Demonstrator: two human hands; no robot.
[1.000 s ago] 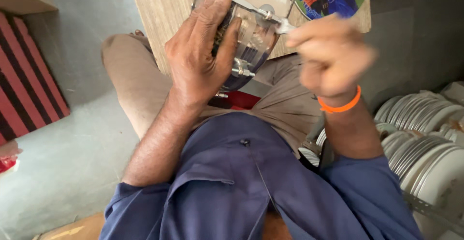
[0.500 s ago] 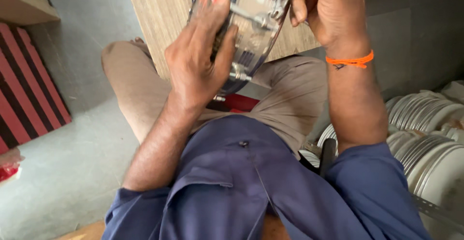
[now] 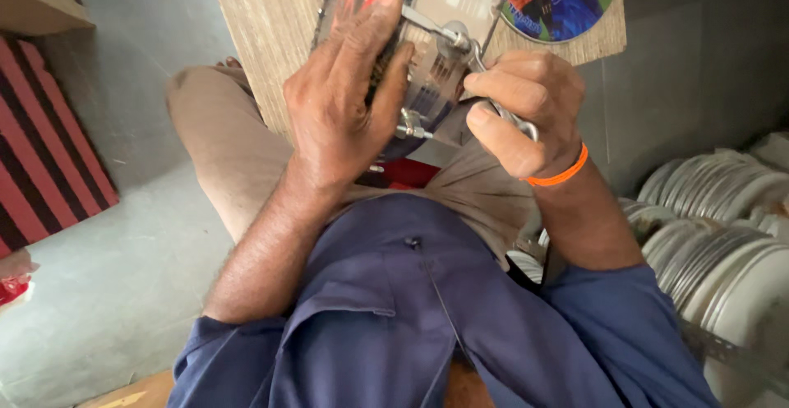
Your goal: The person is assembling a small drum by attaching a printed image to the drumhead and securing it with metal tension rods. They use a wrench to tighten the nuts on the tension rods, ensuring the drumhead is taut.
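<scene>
My left hand [image 3: 349, 100] is wrapped over a shiny metal appliance [image 3: 448, 38] with red parts, holding it up above my lap. My right hand [image 3: 522, 108], with an orange band [image 3: 559, 174] on its wrist, grips a slim metal spanner [image 3: 460, 42] whose head sits on a bolt on the appliance's side. The two hands are close together, almost touching. My fingers hide much of the appliance. Below are my blue shirt [image 3: 427, 318] and tan trousers [image 3: 222, 145].
A wood-grain board [image 3: 263, 30] lies ahead of my knees with a round colourful disc [image 3: 559, 1] on it. Rows of white plates [image 3: 723, 235] stand at the right. A red and black striped panel [image 3: 45, 145] leans at the left on the grey floor [image 3: 107, 276].
My right hand went from beside the appliance up to its top, then came down and now grips the spanner at its side. My left hand has kept its hold.
</scene>
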